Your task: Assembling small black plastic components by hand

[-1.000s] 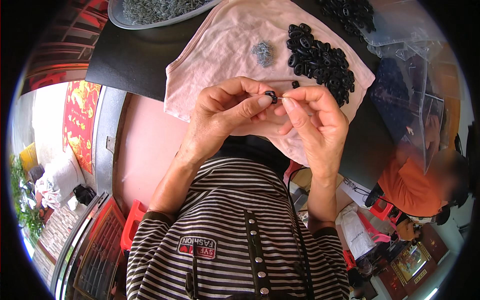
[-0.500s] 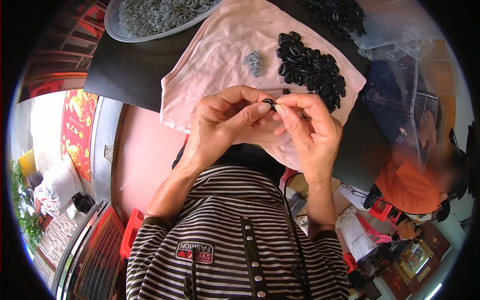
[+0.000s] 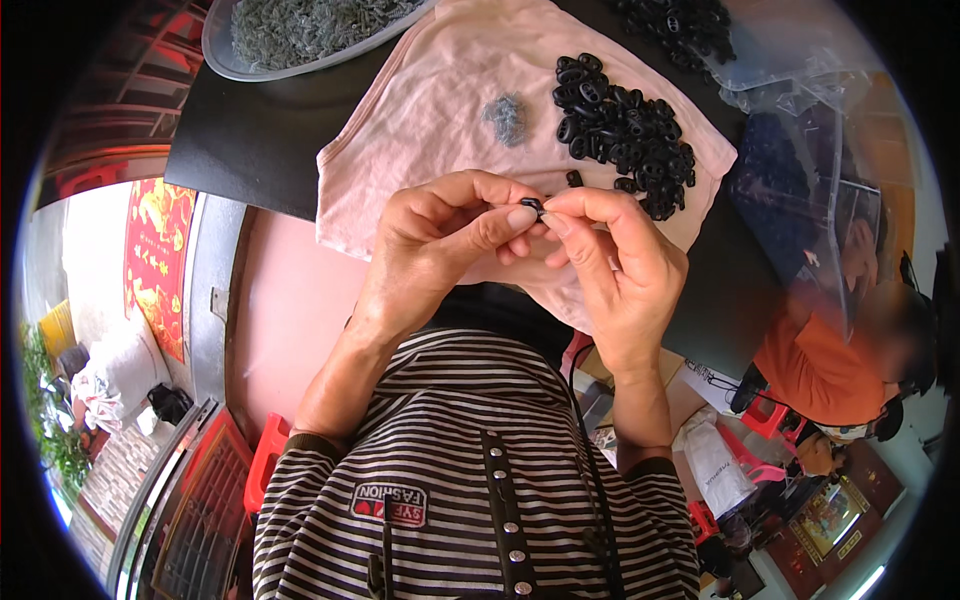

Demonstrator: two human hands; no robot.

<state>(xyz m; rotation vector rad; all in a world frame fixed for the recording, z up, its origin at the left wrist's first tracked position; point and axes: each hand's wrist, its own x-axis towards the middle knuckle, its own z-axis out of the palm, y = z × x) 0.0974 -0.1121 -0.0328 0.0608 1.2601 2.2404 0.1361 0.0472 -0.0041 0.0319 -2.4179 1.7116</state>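
My left hand (image 3: pixel 430 235) pinches a small black plastic cord lock piece (image 3: pixel 531 203) between thumb and forefinger. Against its right end, the thumb and forefinger of my right hand (image 3: pixel 628 262) close on a tiny metal spring (image 3: pixel 542 213), mostly hidden by the fingertips. Both hands meet above the near part of a pale pink cloth (image 3: pixel 420 130). Beyond them lies a little heap of grey springs (image 3: pixel 507 119). To its right spreads a pile of black oval cord lock pieces (image 3: pixel 625 130), with one loose black piece (image 3: pixel 573 179) near my right hand.
A clear tub (image 3: pixel 232 70) full of springs stands at the far left of the dark table (image 3: pixel 260 130). More black pieces (image 3: pixel 690 30) lie at the far right beside clear plastic bags (image 3: pixel 790 50). A person in an orange sleeve (image 3: pixel 815 360) sits at the right.
My hands have shifted slightly left together, still joined at the black piece. A bit of the spring now shows between the fingertips. The view has moved a little.
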